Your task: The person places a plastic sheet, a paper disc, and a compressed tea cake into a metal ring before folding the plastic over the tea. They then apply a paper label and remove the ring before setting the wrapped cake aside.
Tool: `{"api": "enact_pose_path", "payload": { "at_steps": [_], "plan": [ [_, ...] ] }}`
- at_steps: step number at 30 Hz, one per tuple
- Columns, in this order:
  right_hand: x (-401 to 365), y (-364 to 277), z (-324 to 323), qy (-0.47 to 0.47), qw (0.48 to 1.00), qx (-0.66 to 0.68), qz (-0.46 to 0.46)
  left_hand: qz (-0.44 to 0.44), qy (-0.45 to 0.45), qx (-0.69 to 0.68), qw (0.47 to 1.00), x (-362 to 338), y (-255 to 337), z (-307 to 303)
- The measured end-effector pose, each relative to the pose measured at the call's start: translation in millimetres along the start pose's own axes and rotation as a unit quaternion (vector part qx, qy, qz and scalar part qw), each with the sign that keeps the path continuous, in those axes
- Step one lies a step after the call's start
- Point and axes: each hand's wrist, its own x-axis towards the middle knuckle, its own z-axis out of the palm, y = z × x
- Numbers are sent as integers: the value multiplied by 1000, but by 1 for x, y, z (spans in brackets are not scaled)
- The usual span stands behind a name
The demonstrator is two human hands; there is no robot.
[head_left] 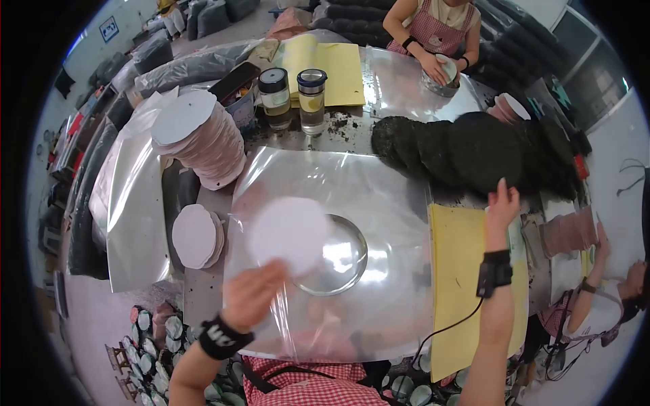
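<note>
A white round paper disc (288,233) is held up by its near edge in my left hand (256,294), whose fingers are closed on it. Under and beside the disc, a round metal ring (364,254) rests on the clear plastic sheet (393,298). My right hand (502,203) is at the near edge of the overlapping dark round cakes (486,152), which look like dried seaweed. Its fingers are somewhat apart, fingertips at the edge of one cake, and no cake is lifted.
A tall stack of paper discs (203,149) and a lower stack (196,237) stand at left. Two drink bottles (312,101) are at the back. Yellow sheets (457,291) lie under my right forearm. Co-workers sit across (440,34) and at right (602,298). Wrapped packs (152,352) cover the floor.
</note>
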Motion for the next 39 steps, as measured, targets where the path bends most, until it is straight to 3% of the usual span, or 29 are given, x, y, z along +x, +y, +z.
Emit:
{"api": "enact_pose_path", "payload": {
  "at_steps": [2, 3, 5, 6, 8, 10, 12, 13, 14, 15, 16, 18, 19, 20, 21, 25, 30, 31, 33, 34, 35, 36, 37, 38, 39],
  "plan": [
    [-67, 7, 8, -121, 986, 76, 83, 52, -104, -32, 993, 6, 16, 42],
    [-104, 4, 11, -147, 977, 62, 141, 53, -99, -32, 993, 0, 16, 50],
    [-177, -11, 28, -195, 953, 33, 230, -34, -129, -120, 984, -12, 15, 57],
    [-210, -19, 34, -220, 939, 16, 265, -32, -135, -123, 983, -8, 15, 45],
    [-248, -2, 29, -317, 901, -26, 293, -32, -72, -132, 988, 12, 10, 15],
    [-269, 10, 32, -344, 891, -70, 289, -42, -78, -99, 991, 12, 4, 30],
    [-270, 4, 40, -376, 880, -111, 267, -145, -178, -2, 973, 1, -11, 64],
    [-264, -11, 43, -401, 877, -265, 19, -99, -207, 10, 973, 5, -11, 61],
    [-262, -24, 47, -385, 801, -398, -225, -96, -203, 13, 974, 14, -19, 62],
    [-260, -34, 58, -442, 751, -390, -296, -117, -262, 19, 958, 33, -15, 54],
    [-270, -33, 68, -447, 751, -400, -277, -139, -328, 19, 934, 42, -8, 53],
    [-294, -21, 105, -525, 593, -537, -292, -117, -360, 11, 926, 53, -11, 68],
    [-306, -6, 113, -528, 592, -539, -284, -103, -393, 65, 911, 54, -9, 79],
    [-315, 17, 119, -488, 555, -600, -306, -92, -424, 118, 893, 52, -9, 90],
    [-321, 35, 120, -445, 516, -656, -325, -86, -382, 171, 904, 32, -10, 112],
    [-317, 60, 119, -466, 537, -636, -299, -107, -442, 47, 889, 31, -28, 123],
    [-312, 51, 122, -460, 571, -596, -327, -97, -451, 71, 884, 35, -17, 113],
    [-312, 43, 120, -488, 572, -601, -269, -79, -414, 49, 905, 27, -16, 107],
    [-313, 6, 95, -538, 648, -440, -310, -74, -310, -48, 947, 13, -14, 84],
    [-320, -23, 77, -521, 724, -378, -250, -108, -221, -119, 962, 16, 6, 41],
    [-323, -53, 60, -456, 771, -352, -273, -131, -166, -145, 967, 3, 17, 8],
    [-323, -62, 30, -392, 795, -364, -286, -146, -185, -146, 961, -16, 21, -23],
    [-319, -58, -3, -308, 780, -447, -311, -198, -191, -156, 949, -29, 33, -45],
    [-316, -53, -30, -243, 779, -504, -283, -202, -189, -158, 948, -48, 37, -51],
    [-313, -43, -52, -215, 802, -519, -202, -185, -251, -76, 947, -67, 41, -54]
  ]
}}
